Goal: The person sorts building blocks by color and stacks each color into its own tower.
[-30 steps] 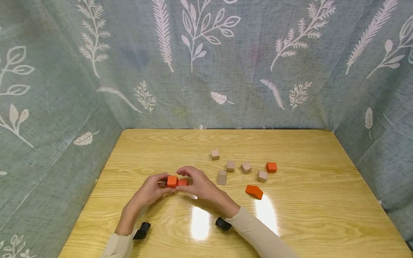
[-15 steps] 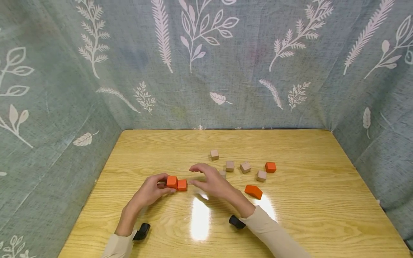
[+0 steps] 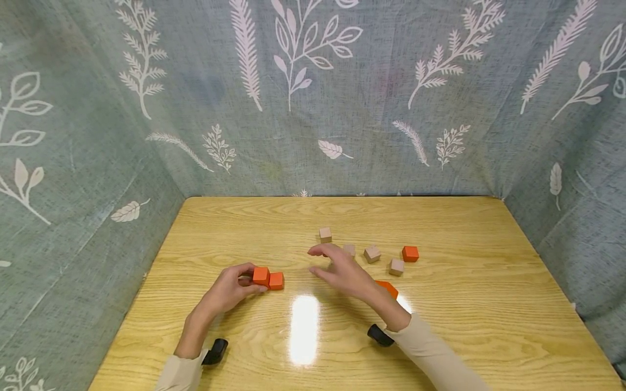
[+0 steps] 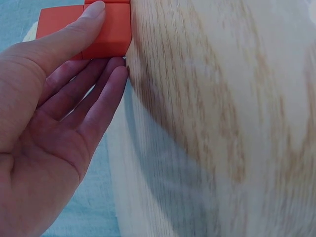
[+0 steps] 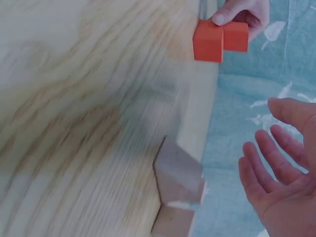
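Note:
My left hand (image 3: 230, 289) holds orange blocks at the left of the table, thumb on the near side and fingers behind. An upper block (image 3: 261, 275) sits on a lower block (image 4: 108, 37), with the thumb across both in the left wrist view. Beside this stack, on its right, stands another orange cube (image 3: 276, 280). My right hand (image 3: 348, 274) hangs over the table with thumb and fingers apart and nothing between them. It partly hides a tan wooden cube (image 3: 349, 250); tan blocks (image 5: 177, 170) lie near it in the right wrist view.
Several tan cubes (image 3: 372, 254) are scattered right of centre, one cube (image 3: 325, 234) farther back. An orange cube (image 3: 410, 253) stands to their right. My right forearm partly covers a slanted orange block (image 3: 389, 289). A patterned cloth (image 3: 293, 152) surrounds the wooden table (image 3: 469, 315).
My right hand has drawn away to the right from the orange cube beside the stack and now covers the oblong tan block. The left hand stays put on the stacked blocks.

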`<state>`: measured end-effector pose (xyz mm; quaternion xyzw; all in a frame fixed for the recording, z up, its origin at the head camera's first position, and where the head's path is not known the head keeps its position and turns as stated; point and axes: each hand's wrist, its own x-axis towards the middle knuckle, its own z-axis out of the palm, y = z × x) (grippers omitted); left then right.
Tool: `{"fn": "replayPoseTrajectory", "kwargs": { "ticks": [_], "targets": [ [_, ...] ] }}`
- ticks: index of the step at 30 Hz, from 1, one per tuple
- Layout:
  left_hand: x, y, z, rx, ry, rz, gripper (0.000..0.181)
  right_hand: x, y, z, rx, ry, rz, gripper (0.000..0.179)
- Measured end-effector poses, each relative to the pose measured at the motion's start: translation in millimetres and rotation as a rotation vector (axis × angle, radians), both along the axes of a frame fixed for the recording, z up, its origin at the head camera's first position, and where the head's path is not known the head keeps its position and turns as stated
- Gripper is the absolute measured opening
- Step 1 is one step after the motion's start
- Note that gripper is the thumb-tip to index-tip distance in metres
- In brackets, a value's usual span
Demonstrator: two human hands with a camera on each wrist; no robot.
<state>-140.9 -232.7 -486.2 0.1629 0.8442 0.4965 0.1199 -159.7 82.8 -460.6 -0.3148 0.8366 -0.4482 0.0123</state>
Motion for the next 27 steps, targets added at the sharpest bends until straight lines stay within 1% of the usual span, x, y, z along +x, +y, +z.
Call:
{"fn": "replayPoseTrajectory", "kwargs": {
  "ticks": [3, 5, 11, 14, 18, 27],
  "targets": [
    [0.4, -0.5, -0.1, -0.003, 0.001, 0.004, 0.026, -0.3, 8, 0.2, 0.016, 0.034, -0.018, 0.034],
    [0.5, -0.8, -0.3, -0.003, 0.002, 0.003, 0.026, -0.1, 15, 0.6, 0.019, 0.042, -0.025, 0.034],
    [1.1, -1.5, -1.3, -0.006, 0.012, -0.001, 0.027, 1.1, 35, 2.0, -0.003, 0.018, -0.040, 0.034],
    [1.0, -1.8, -2.0, -0.008, 0.012, 0.004, 0.028, 0.5, 44, 1.3, -0.009, 0.046, -0.060, 0.034],
    [0.1, -2.1, -3.1, -0.011, 0.015, 0.004, 0.029, -1.2, 56, -0.2, 0.016, 0.092, -0.103, 0.034],
    [-0.3, -1.9, -3.3, -0.012, 0.032, -0.002, 0.028, -2.4, 85, 0.5, 0.067, 0.135, -0.165, 0.034]
  ]
}}
